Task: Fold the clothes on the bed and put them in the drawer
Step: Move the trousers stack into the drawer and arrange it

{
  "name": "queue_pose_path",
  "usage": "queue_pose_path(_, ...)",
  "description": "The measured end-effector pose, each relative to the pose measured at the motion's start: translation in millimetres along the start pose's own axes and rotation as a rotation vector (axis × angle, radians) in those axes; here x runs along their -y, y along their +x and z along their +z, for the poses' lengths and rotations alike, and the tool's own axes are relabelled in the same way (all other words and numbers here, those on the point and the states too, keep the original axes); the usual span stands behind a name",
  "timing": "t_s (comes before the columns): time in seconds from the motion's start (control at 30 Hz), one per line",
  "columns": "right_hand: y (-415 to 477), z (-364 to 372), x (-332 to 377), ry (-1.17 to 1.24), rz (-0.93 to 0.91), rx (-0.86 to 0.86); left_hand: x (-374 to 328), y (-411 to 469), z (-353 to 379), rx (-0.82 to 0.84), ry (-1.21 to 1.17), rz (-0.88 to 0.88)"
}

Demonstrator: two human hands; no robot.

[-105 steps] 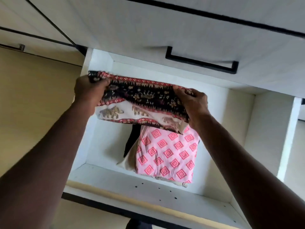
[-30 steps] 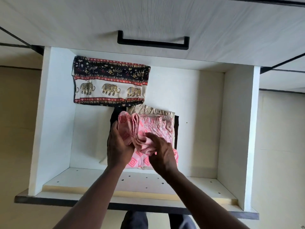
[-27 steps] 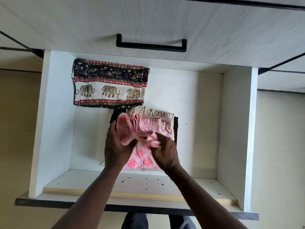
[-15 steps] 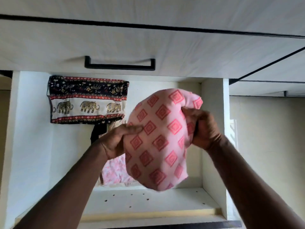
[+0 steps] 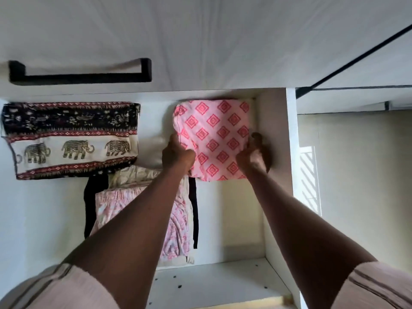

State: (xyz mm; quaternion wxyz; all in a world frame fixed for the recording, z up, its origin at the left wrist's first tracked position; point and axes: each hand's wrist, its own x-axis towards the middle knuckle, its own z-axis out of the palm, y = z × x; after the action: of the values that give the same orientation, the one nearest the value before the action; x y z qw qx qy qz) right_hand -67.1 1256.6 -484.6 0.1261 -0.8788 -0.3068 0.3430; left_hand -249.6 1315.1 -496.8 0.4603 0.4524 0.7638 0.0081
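While left hand (image 5: pixel 176 153) and right hand (image 5: pixel 252 157) grip its edges, garment (image 5: pixel 214 134) rests.

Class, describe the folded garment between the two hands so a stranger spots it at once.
Start at the open white drawer; look to its far right corner. There the left hand and right hand hold a folded pink cloth. Its red diamond print sets it apart from the black-and-cream elephant-print cloth and the pale floral pile.

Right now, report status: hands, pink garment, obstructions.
Left hand, right hand both gripping pink diamond-print garment, back right of drawer. Elephant-print fold back left. Folded pile nearer, under left arm.
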Motion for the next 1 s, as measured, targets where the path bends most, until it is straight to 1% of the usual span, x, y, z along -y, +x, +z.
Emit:
queue_pose_path(0.07, -4, -3, 4, 0.005, -0.06, -0.178, -6, -5, 10, 0.061, -0.005, 0.031)
queue_pose_path(0.1, -7, -5, 7, 0.033, -0.086, -0.241, -10, -6, 14, 0.094, -0.014, 0.057)
queue_pose_path(0.2, -14, -6, 17, 0.111, -0.081, -0.326, -28, -8, 22, 0.152, -0.038, 0.157)
queue_pose_path(0.27, -24, -5, 14, 0.15, -0.112, -0.308, -36, -10, 20, 0.173, -0.028, 0.19)
queue_pose_path(0.33, -41, -1, 7, 0.137, -0.173, -0.219, -34, -12, 11, 0.171, -0.027, 0.156)
queue_pose_path(0.4, -63, 8, 0, 0.13, -0.162, -0.029, -19, -20, -10, 0.082, -0.058, 0.18)
queue_pose_path(0.47, -87, 23, -8, 0.178, -0.115, 0.236, 13, -37, -38, -0.106, -0.096, 0.256)
queue_pose_path(0.53, -109, 41, -16, 0.192, -0.074, 0.405, 59, -59, -69, -0.325, -0.124, 0.291)
queue_pose_path(0.57, -121, 48, -17, 0.186, -0.032, 0.465, 85, -70, -84, -0.423, -0.122, 0.255)
queue_pose_path(0.6, -131, 55, -16, 0.172, -0.004, 0.501, 110, -80, -97, -0.509, -0.113, 0.169)
queue_pose_path(0.63, -140, 63, -15, 0.16, 0.008, 0.515, 134, -88, -109, -0.559, -0.084, 0.028)
queue_pose_path(0.67, -152, 71, -12, 0.151, 0.016, 0.511, 158, -95, -121, -0.55, -0.055, -0.141)
queue_pose_path(0.7, -158, 78, -10, 0.145, 0.024, 0.49, 176, -98, -129, -0.467, -0.051, -0.283)
queue_pose_path(0.73, -166, 85, -7, 0.138, 0.024, 0.476, 195, -99, -134, -0.325, -0.08, -0.357)
queue_pose_path(0.77, -171, 88, -5, 0.116, 0.021, 0.465, 206, -100, -134, -0.148, -0.13, -0.37)
queue_pose_path(0.8, -173, 92, -3, 0.098, 0.025, 0.461, 218, -98, -130, 0.018, -0.152, -0.344)
queue_pose_path(0.83, -176, 96, -2, 0.068, 0.024, 0.455, 235, -96, -122, 0.126, -0.112, -0.337)
queue_pose_path(0.87, -175, 98, -4, 0.028, 0.015, 0.434, 251, -90, -111, 0.19, -0.062, -0.32)
queue_pose_path(0.9, -176, 97, -5, -0.024, 0.003, 0.399, 260, -88, -101, 0.219, -0.044, -0.304)
queue_pose_path(0.93, -173, 94, -10, -0.07, 0.001, 0.354, 251, -95, -96, 0.251, -0.063, -0.293)
queue_pose_path(1.0, -168, 83, -18, -0.112, 0.043, 0.246, 225, -115, -91, 0.29, -0.193, -0.291)
